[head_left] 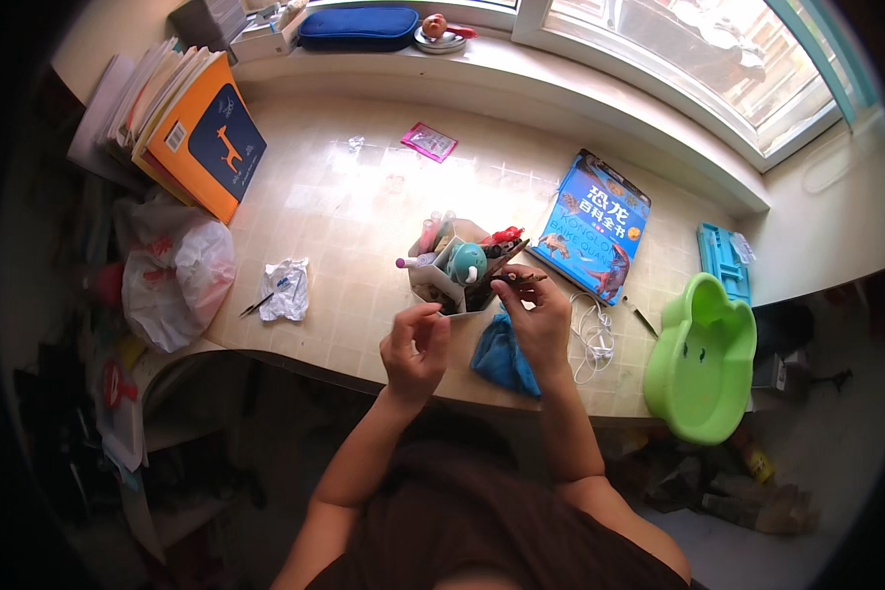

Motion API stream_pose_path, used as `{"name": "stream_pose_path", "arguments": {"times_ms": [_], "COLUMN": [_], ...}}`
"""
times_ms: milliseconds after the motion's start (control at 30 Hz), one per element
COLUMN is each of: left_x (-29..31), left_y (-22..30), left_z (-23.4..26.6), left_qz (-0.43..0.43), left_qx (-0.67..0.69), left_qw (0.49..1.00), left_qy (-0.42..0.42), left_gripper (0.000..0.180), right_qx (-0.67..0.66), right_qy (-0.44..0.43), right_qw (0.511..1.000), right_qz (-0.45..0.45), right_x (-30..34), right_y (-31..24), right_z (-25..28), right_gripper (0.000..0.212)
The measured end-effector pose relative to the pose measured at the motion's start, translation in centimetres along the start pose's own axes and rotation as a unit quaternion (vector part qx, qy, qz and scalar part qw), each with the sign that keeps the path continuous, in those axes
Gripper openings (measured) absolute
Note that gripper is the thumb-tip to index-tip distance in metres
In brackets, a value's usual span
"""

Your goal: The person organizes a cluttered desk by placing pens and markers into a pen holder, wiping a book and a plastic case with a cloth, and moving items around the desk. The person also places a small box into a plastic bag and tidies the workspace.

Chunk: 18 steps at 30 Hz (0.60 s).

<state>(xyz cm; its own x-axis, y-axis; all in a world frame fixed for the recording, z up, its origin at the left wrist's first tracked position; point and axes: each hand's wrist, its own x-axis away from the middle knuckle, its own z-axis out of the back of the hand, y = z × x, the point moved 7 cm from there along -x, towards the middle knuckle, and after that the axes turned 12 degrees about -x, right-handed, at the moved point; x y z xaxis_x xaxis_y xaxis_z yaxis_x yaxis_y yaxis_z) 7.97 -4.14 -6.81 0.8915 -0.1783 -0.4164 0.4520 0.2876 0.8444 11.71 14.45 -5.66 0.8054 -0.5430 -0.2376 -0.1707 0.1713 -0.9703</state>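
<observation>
The pale, glossy worktop [315, 221] carries a smooth, curvy-sided green plastic tub [664, 369] overhanging its near right edge. Left of it lies a soft, crumpled blue cloth pouch [504, 356], below a stiff, straight-walled, angular pen holder [429, 279], which stands crowded with slim sticks just beyond and between the hands. The right hand [544, 320] is nearer, at the holder's right rim; its thumb and fingers pinch slender dark sticks [529, 278], apparently pencils, long axis running roughly left to right. The left hand [415, 344] sits just short of the holder's near left corner, fingers curled, thumb apart, nothing visible in its grasp. Among the contents, a rounded teal piece [464, 264] looks like hard plastic
</observation>
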Motion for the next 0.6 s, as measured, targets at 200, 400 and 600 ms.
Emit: {"name": "stream_pose_path", "arguments": {"times_ms": [200,400,600], "left_x": [-1.6,-4.0,-5.5], "left_y": [-4.6,-6.9,-7.6], "left_z": [1.6,-1.2,-3.2], "left_qz": [0.055,-0.012,0.088], "left_qx": [0.059,-0.023,0.088], "left_qw": [0.997,0.951,0.893], "left_qy": [-0.014,-0.309,-0.434], "left_gripper": [0.047,0.101,0.103], "right_qx": [0.062,-0.033,0.075], "right_qy": [0.037,-0.011,-0.101], "right_qw": [0.997,0.994,0.987], "right_qz": [0.040,-0.103,-0.104], "right_x": [0.3,2.4,2.9], "right_y": [-0.7,3.7,4.1], "right_z": [0.0,-0.4,-1.6], "right_gripper": [0.032,0.053,0.083]}}
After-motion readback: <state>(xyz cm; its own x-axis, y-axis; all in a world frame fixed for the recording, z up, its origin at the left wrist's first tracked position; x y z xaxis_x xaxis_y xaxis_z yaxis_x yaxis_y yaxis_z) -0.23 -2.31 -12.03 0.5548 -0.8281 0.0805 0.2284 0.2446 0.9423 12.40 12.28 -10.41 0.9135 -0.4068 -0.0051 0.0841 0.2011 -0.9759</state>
